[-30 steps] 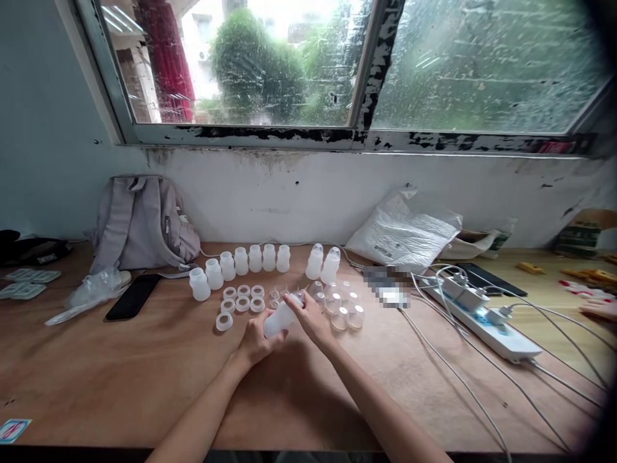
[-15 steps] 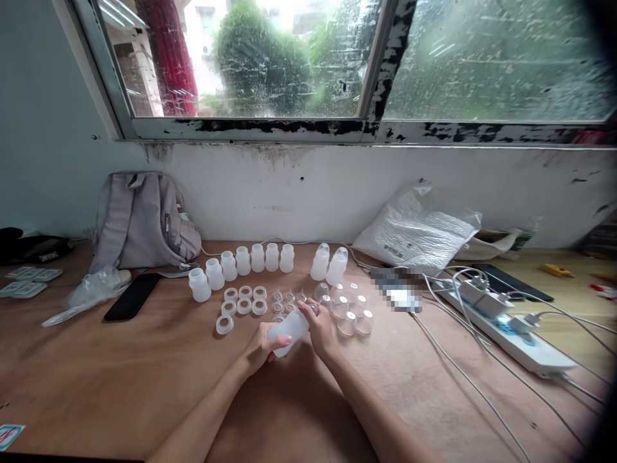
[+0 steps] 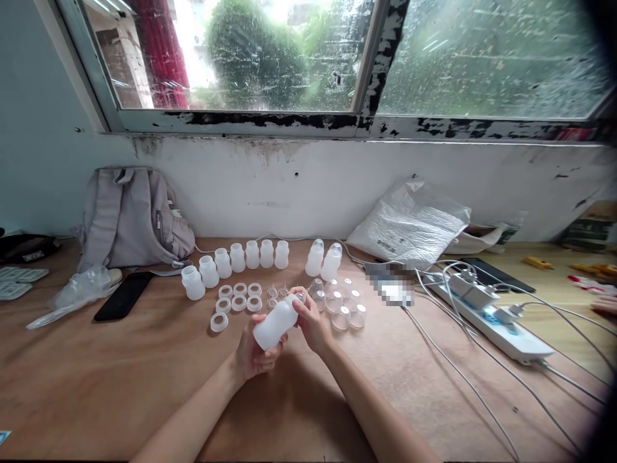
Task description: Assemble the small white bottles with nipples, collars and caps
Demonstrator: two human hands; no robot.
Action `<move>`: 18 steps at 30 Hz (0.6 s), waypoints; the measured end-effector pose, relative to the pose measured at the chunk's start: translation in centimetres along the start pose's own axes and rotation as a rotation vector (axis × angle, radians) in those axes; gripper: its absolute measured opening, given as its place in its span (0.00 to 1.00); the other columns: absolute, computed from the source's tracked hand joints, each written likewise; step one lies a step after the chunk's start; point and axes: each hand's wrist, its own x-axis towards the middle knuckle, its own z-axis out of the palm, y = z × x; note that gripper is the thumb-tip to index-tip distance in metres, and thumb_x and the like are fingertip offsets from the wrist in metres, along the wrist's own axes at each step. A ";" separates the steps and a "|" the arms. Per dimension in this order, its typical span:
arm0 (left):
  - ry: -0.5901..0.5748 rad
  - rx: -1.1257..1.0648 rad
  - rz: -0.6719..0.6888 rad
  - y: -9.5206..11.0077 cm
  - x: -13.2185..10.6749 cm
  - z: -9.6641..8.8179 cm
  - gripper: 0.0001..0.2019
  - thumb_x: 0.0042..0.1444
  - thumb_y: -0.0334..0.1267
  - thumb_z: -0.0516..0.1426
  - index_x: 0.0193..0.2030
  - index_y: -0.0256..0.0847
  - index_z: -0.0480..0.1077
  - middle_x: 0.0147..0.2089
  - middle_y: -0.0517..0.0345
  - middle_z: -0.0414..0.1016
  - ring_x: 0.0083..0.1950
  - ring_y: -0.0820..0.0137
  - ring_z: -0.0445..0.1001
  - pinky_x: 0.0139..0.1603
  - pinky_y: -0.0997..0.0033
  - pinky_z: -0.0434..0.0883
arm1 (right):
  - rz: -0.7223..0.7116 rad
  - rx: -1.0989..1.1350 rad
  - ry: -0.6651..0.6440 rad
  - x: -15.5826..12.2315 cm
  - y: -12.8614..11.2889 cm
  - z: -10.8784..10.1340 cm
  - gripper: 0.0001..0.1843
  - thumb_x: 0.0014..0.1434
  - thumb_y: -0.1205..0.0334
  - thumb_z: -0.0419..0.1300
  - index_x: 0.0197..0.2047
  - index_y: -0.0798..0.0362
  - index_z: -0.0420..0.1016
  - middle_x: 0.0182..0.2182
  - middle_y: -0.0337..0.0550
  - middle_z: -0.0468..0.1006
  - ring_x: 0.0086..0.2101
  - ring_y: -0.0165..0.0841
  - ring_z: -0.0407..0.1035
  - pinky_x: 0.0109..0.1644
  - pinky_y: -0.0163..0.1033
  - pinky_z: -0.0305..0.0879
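Left hand [image 3: 251, 355] grasps a tilted bottle [image 3: 274, 325]; right hand [image 3: 311, 323] seemingly pinches its neck. Two capped bottles [image 3: 322, 259] stand far; seven open bottles [image 3: 237, 257] wait.

Both hands meet over the wooden table [image 3: 120, 379]. The left hand [image 3: 253, 354] wraps the base of a tilted white bottle [image 3: 274, 323], while the right hand [image 3: 311, 321] pinches at its neck. Beyond them stand a row of open bottles [image 3: 236, 260], white rings [image 3: 238, 301] and clear caps [image 3: 344, 307]. A grey backpack [image 3: 130, 215] leans by the wall, a black phone [image 3: 123, 296] lies near it, and a power strip [image 3: 496, 325] sits off right.
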 end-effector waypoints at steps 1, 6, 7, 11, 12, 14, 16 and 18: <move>-0.022 -0.017 0.007 0.1 0.0 -0.3 0.28 0.44 0.61 0.43 0.29 0.34 0.64 0.11 0.66 0.55 0.07 0.84 0.40 0.10 0.78 0.35 | 0.025 0.028 -0.041 0.0 -0.2 0.0 0.15 0.47 0.51 0.57 0.36 0.49 0.63 0.25 0.36 0.64 0.22 0.27 0.57 0.20 0.30 0.49; 0.007 0.002 0.126 0.5 0.0 -0.9 0.27 0.44 0.61 0.44 0.29 0.34 0.64 0.11 0.66 0.55 0.08 0.84 0.41 0.10 0.78 0.37 | 0.016 0.108 -0.111 0.3 -1.0 -0.7 0.22 0.45 0.57 0.59 0.45 0.46 0.62 0.32 0.39 0.67 0.26 0.29 0.61 0.27 0.33 0.58; 0.037 0.026 0.150 0.6 0.0 -0.8 0.27 0.44 0.60 0.44 0.29 0.34 0.64 0.11 0.66 0.55 0.08 0.84 0.41 0.10 0.78 0.37 | 0.000 0.111 -0.092 0.4 -1.1 -1.0 0.21 0.45 0.58 0.58 0.45 0.47 0.63 0.33 0.40 0.67 0.27 0.29 0.61 0.29 0.34 0.58; 0.131 0.159 0.128 0.7 -0.3 -0.5 0.27 0.44 0.59 0.43 0.31 0.34 0.65 0.11 0.65 0.56 0.09 0.84 0.40 0.12 0.77 0.37 | -0.042 0.050 0.040 0.9 -1.1 -2.1 0.11 0.50 0.53 0.56 0.35 0.49 0.65 0.26 0.36 0.65 0.25 0.28 0.59 0.27 0.34 0.57; 0.142 0.190 0.111 0.7 -0.3 -0.4 0.27 0.45 0.59 0.43 0.32 0.34 0.65 0.11 0.64 0.56 0.10 0.83 0.40 0.13 0.77 0.36 | -0.050 0.031 0.064 1.0 -1.1 -2.3 0.11 0.50 0.52 0.57 0.32 0.50 0.65 0.24 0.35 0.63 0.23 0.27 0.58 0.26 0.33 0.56; 0.151 0.230 0.097 0.6 -0.2 -0.3 0.28 0.45 0.58 0.43 0.34 0.33 0.66 0.12 0.64 0.57 0.10 0.83 0.39 0.13 0.77 0.36 | -0.067 0.006 0.096 1.1 -0.9 -2.6 0.12 0.48 0.52 0.59 0.27 0.51 0.65 0.21 0.34 0.61 0.22 0.26 0.56 0.25 0.33 0.54; 0.151 0.243 0.107 0.6 -0.2 -0.2 0.27 0.45 0.57 0.43 0.36 0.33 0.66 0.12 0.64 0.58 0.10 0.84 0.39 0.14 0.76 0.37 | -0.086 -0.020 0.120 1.1 -0.7 -2.9 0.13 0.47 0.52 0.60 0.24 0.52 0.64 0.19 0.33 0.61 0.21 0.26 0.55 0.25 0.33 0.53; 0.147 0.234 0.115 0.7 -0.2 -0.2 0.27 0.45 0.56 0.43 0.37 0.33 0.66 0.12 0.64 0.58 0.10 0.83 0.40 0.13 0.76 0.37 | -0.107 -0.048 0.130 1.2 -0.6 -3.0 0.12 0.48 0.53 0.60 0.24 0.53 0.66 0.19 0.34 0.61 0.22 0.26 0.56 0.26 0.33 0.54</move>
